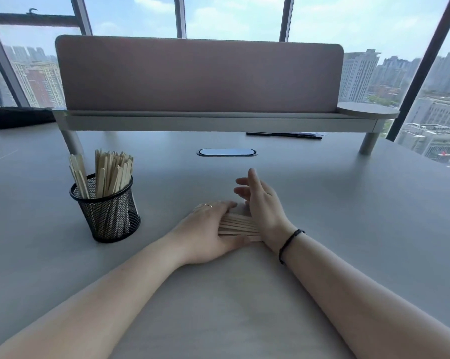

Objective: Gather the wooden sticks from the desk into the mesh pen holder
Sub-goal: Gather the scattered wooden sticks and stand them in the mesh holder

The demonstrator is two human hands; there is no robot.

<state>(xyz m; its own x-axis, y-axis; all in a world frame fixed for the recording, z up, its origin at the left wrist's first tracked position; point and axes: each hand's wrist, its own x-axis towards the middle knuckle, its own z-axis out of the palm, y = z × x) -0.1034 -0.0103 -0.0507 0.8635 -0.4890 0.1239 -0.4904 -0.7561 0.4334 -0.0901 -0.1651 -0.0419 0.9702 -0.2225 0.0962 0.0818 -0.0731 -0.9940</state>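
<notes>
Hands' fingers [226, 207] flanking sticks [238, 225]

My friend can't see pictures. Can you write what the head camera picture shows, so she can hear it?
Two bare hands press a small bundle of wooden sticks together on a grey desk, the left hand flat beside it and the right hand standing on edge, fingers open. To the left, a black mesh pen holder already stands full of sticks, with city windows behind.

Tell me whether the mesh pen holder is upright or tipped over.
Upright. The mesh pen holder stands on its base on the desk, open rim up, with wooden sticks standing in it and poking above the rim.
</notes>
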